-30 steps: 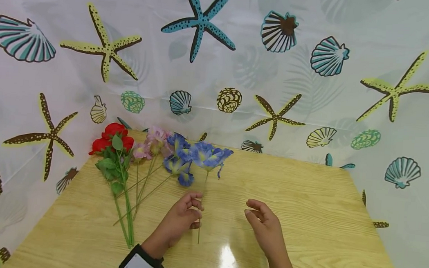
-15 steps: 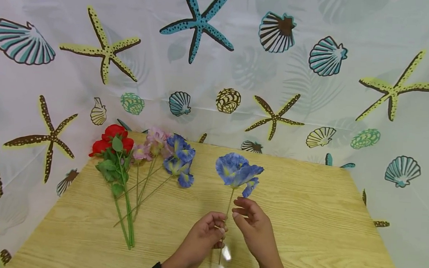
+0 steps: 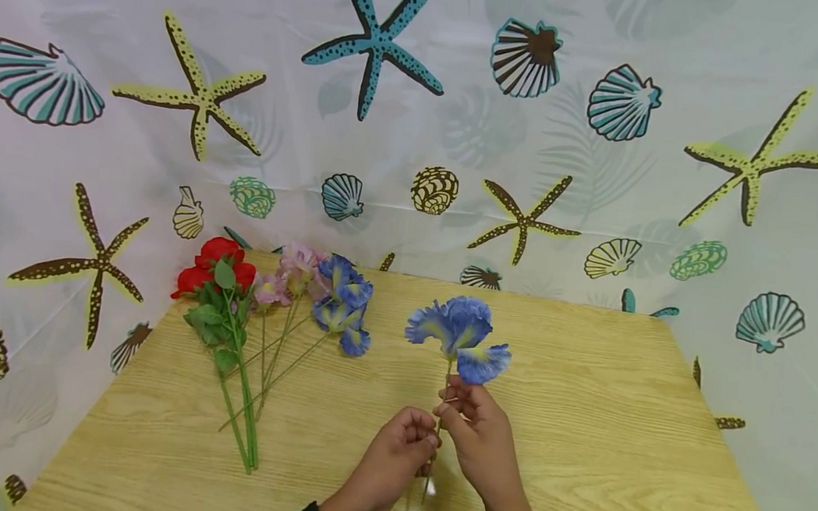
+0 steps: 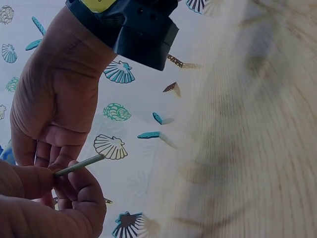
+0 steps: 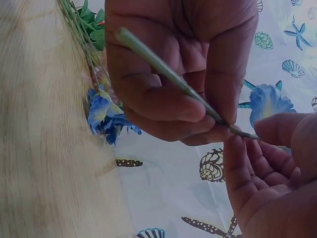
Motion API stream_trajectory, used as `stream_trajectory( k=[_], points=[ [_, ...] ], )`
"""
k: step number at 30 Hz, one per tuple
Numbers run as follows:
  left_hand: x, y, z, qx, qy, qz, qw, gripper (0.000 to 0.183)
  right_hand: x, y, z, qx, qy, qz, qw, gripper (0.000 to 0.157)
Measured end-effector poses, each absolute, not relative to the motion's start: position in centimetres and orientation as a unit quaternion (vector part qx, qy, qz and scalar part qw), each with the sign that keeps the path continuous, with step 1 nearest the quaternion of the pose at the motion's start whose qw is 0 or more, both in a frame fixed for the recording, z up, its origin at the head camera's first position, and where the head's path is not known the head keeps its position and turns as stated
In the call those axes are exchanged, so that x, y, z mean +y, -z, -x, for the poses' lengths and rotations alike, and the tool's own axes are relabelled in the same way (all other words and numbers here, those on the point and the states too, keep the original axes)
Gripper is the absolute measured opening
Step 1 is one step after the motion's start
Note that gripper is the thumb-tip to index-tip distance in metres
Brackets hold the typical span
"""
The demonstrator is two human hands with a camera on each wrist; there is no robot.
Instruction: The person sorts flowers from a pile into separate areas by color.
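Note:
A blue artificial iris (image 3: 457,329) with yellow throats stands nearly upright over the middle of the table, its thin green stem leaning slightly. My left hand (image 3: 397,454) pinches the lower stem between thumb and fingers. Just above it, my right hand (image 3: 482,436) pinches the same stem below the bloom. In the right wrist view, the stem (image 5: 168,74) runs through the left fingers and on to the right thumb and fingertips. The stem's cut end (image 4: 99,157) sticks out past the fingers in the left wrist view.
On the left of the wooden table (image 3: 617,424) lie red roses (image 3: 214,267) with green leaves, pink flowers (image 3: 295,276) and more blue irises (image 3: 342,306), their stems crossing toward the front. A white cloth (image 3: 416,131) printed with starfish and shells hangs behind and along the sides.
My left hand has carried the iris rightward, away from the other flowers. My right hand has come in and pinched its stem, and the bloom has turned to another side.

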State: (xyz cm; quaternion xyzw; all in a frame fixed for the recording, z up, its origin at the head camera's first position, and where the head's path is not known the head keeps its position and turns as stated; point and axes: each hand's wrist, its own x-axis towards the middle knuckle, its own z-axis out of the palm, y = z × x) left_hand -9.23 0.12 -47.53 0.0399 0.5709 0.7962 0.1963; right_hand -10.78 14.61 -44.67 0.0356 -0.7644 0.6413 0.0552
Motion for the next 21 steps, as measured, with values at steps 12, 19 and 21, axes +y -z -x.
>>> stream_trajectory(
  k=[12,19,21],
  points=[
    [0.62,47.94,9.07,0.596,-0.782,-0.041,0.179,0.012,14.57,44.76,10.82,-0.753,-0.655,-0.015,0.061,0.023],
    [0.51,48.10,9.14,0.619,-0.765,-0.050,0.172,0.019,15.00,45.31,10.83,-0.755,-0.652,-0.002,0.068,0.014],
    [0.18,48.22,9.24,0.642,-0.747,-0.064,0.161,0.025,15.35,45.57,10.89,-0.761,-0.645,0.003,0.071,0.015]
  ],
)
